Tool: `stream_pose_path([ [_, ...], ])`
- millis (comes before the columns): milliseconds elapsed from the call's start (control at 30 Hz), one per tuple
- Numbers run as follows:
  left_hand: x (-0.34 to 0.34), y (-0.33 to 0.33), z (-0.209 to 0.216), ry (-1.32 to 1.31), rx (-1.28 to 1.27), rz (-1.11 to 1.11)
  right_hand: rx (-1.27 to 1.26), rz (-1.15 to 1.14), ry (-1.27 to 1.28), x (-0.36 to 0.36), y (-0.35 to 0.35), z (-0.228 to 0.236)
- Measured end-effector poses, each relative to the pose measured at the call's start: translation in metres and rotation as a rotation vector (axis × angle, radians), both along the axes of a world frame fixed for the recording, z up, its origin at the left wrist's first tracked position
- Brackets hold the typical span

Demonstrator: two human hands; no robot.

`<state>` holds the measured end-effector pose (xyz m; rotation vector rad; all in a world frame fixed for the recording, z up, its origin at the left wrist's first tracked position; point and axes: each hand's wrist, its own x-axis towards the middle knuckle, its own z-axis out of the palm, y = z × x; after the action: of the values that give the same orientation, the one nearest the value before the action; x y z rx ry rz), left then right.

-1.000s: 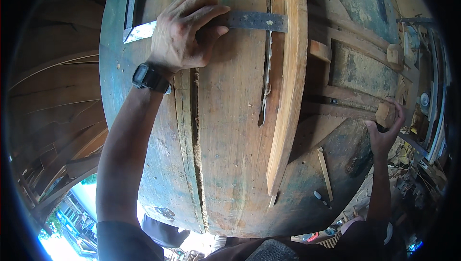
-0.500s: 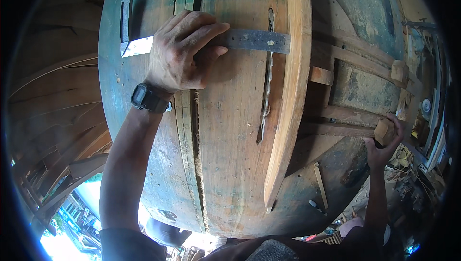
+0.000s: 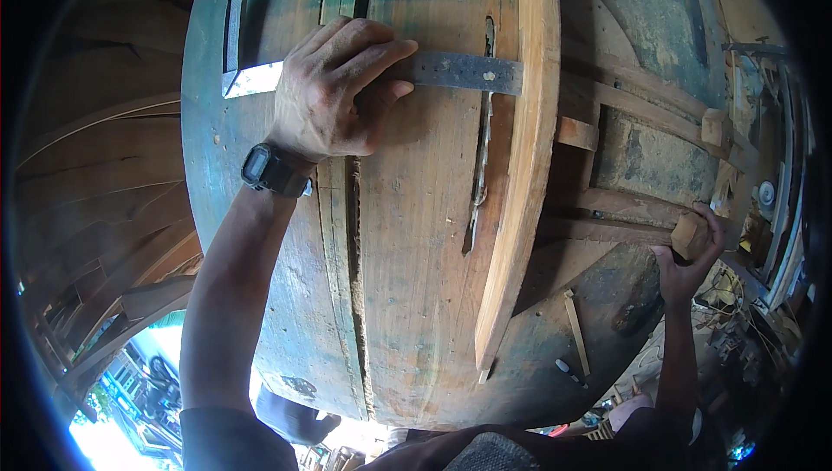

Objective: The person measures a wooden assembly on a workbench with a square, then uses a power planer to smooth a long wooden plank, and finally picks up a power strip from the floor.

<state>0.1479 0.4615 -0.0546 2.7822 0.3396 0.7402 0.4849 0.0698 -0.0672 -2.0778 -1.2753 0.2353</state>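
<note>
My left hand (image 3: 334, 94) is closed around the metal blade of a try square (image 3: 464, 71), which lies across the worn wooden tabletop (image 3: 416, 211). The stock of the square sits to the left of the hand, and the blade's far end meets a long, light wooden strip (image 3: 530, 159). On the right, my right hand (image 3: 683, 276) grips the squared end of a wooden bar (image 3: 689, 235), with thumb and fingers on opposite sides. Part of the blade is hidden under my left hand.
Several wooden frame members (image 3: 641, 98) lie right of the strip. A thin stick (image 3: 575, 332) and a white marker-like object (image 3: 568, 371) rest near the front right. A long dark gap (image 3: 354, 237) runs along the tabletop. Curved boards (image 3: 104, 176) are stacked at the left.
The view has shifted slightly. Both hands keep their holds, and the square stays against the strip.
</note>
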Motion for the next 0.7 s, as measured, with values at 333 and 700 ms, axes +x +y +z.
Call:
stream_pose_path([
  [333,-0.0011,0.0003,-0.0008,0.004,-0.001,0.0,0.021,-0.001,0.017,-0.0024,0.0039,0.0008],
  [700,0.0004,0.0001,0.0006,-0.008,0.012,-0.015,0.01,0.006,0.01,-0.0007,0.0023,-0.0001],
])
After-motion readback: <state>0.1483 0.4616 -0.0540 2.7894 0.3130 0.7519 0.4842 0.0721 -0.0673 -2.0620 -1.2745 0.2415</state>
